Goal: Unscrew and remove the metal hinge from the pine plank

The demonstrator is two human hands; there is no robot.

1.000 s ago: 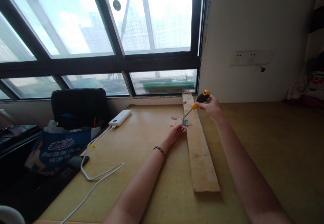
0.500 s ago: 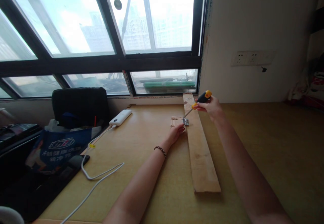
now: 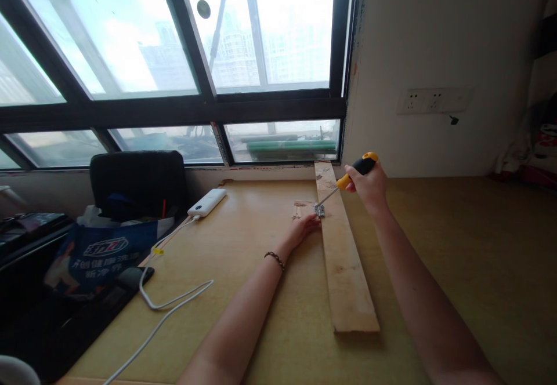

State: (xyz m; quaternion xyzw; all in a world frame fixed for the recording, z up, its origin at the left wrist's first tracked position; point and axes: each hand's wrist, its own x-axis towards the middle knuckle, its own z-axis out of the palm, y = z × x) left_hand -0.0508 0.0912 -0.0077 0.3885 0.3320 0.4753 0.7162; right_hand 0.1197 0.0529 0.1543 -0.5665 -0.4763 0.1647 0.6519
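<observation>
A long pale wooden plank lies lengthwise on the wooden desk, its far end at the window sill. A small metal hinge sits at the plank's left edge. My left hand rests on the desk with its fingertips against the hinge. My right hand grips the black and yellow handle of a screwdriver; the shaft slants down left and its tip meets the hinge. A small piece of wood lies just left of the hinge.
A white power bank lies at the desk's back left, its white cable trailing toward the front edge. A black chair with a blue bag stands left of the desk. Wall sockets are mounted at the right.
My right hand has shifted a little to the right and up, so the screwdriver leans flatter with its tip still on the hinge. My left hand has stayed in place.
</observation>
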